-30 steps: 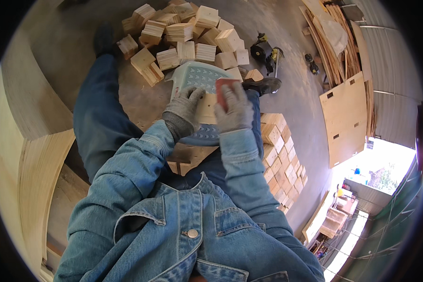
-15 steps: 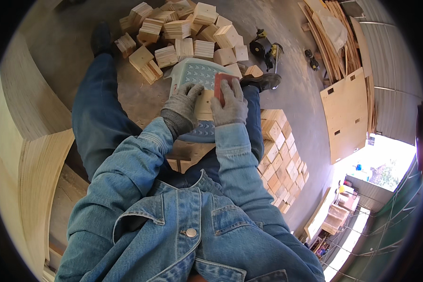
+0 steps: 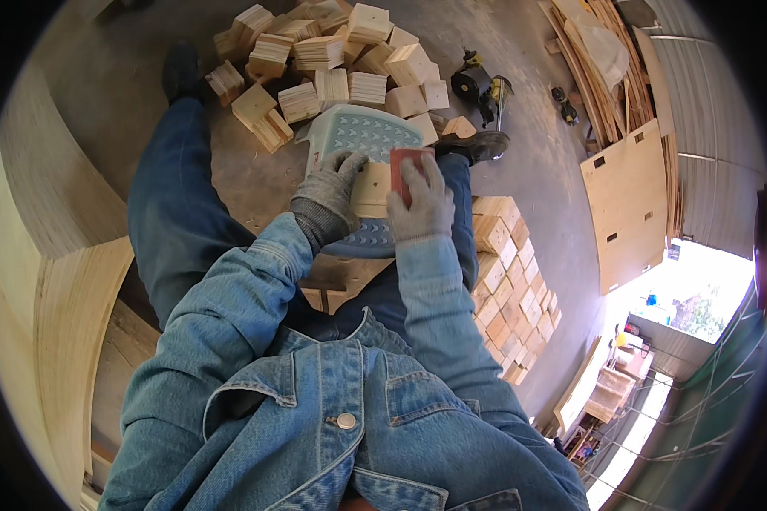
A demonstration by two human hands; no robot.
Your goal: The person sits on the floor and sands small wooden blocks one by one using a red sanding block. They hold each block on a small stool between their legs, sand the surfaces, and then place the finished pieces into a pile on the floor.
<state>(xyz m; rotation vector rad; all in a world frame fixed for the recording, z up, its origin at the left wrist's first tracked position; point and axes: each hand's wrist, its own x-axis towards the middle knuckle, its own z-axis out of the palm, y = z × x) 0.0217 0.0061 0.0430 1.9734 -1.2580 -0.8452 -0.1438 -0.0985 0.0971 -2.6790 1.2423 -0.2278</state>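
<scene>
My left hand point(image 3: 332, 192), in a grey knit glove, grips a small pale wooden block point(image 3: 371, 189) that rests on a light blue plastic stool point(image 3: 362, 136). My right hand point(image 3: 422, 204), also gloved, presses a red sanding block point(image 3: 405, 166) against the wooden block's right side. Both denim sleeves reach in from below. The stool stands between my knees on the concrete floor.
A loose heap of wooden blocks point(image 3: 324, 55) lies beyond the stool. Neatly stacked blocks point(image 3: 507, 272) sit at my right. A black power tool point(image 3: 477, 85) lies on the floor at the upper right. Plywood sheets point(image 3: 626, 204) lean at right, curved plywood panels point(image 3: 51, 281) at left.
Both hands and the wooden block shifted slightly; the red sanding block slid along the block's side. The camera view moved a little.
</scene>
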